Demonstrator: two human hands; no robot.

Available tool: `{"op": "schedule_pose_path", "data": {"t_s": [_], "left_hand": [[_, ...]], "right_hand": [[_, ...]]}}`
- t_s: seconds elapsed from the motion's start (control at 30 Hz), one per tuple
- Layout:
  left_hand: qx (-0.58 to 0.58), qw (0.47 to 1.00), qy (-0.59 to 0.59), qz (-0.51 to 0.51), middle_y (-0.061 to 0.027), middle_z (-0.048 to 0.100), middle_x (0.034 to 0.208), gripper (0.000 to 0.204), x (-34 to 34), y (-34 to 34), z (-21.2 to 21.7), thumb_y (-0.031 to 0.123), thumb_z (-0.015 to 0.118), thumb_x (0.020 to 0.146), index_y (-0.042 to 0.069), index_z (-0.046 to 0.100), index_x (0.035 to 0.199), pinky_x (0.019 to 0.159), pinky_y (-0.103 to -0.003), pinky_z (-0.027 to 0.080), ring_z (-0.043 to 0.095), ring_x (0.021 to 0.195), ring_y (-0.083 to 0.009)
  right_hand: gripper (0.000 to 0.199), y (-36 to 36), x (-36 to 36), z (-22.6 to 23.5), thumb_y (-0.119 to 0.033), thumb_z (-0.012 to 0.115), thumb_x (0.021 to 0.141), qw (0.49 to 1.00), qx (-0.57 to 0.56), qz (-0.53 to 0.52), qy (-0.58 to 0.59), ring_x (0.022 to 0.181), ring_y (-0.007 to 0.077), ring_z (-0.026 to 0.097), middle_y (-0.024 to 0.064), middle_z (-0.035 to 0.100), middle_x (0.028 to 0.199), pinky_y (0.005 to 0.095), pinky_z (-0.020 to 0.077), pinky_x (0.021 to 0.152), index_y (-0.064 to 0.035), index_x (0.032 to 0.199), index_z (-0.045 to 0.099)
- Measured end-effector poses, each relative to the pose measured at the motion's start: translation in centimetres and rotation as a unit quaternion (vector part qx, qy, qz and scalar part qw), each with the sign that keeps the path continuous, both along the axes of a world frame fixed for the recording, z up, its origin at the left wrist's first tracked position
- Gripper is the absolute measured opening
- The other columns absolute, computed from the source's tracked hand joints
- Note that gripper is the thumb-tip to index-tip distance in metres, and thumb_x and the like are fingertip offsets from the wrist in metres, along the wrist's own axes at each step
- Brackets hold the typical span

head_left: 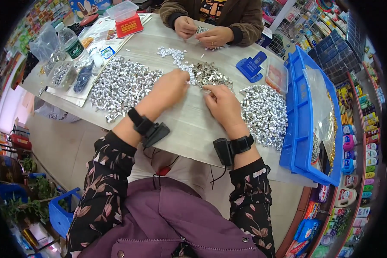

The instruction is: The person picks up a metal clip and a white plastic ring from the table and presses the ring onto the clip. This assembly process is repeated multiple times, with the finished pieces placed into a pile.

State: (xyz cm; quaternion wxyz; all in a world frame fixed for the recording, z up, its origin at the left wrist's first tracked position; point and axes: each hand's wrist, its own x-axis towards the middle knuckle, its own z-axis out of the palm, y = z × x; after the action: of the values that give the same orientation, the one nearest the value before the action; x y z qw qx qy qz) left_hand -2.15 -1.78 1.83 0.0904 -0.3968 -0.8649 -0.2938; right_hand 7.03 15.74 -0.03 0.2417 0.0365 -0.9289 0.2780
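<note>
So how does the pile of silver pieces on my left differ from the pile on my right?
The left pile is spread wide and loose, thinning into scattered pieces at its edge; the right pile is narrower and packed tight. The left pile lies by clear bags, while the right pile lies against the blue crate. Both are small shiny silver metal pieces on the grey table.
</note>
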Motion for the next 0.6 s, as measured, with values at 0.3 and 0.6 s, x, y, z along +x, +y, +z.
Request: {"op": "schedule_pose_path", "data": {"t_s": [0.3,0.6], "left_hand": [[-0.056,0.998,0.038,0.007,-0.0205,0.057,0.08,0.01,-0.6,1.7,-1.8,0.009,0.053,0.077,0.0,0.057,0.077,0.069,-0.044,0.048,0.058,0.078,-0.0384],[-0.05,0.999,0.016,0.001,-0.0189,0.058,0.08,0.011,-0.2,0.9,-1.5,0.009,0.056,0.077,-0.001,0.058,0.079,0.066,-0.041,0.048,0.059,0.073,-0.0341]], "right_hand": [[0.014,-0.3,0.3,0.1,-0.022,0.064,0.077,0.998,0.038,-0.047,-0.012,0.071,0.0231,0.059,0.0046,0.057,0.077,0.0346,0.0469,0.061,-0.0128,0.087,0.065],[0.011,-0.6,0.1,0.1,-0.023,0.066,0.074,0.998,0.046,-0.037,0.013,0.072,0.0233,0.058,0.0037,0.057,0.076,0.0348,0.0475,0.06,-0.0143,0.08,0.064]]}}
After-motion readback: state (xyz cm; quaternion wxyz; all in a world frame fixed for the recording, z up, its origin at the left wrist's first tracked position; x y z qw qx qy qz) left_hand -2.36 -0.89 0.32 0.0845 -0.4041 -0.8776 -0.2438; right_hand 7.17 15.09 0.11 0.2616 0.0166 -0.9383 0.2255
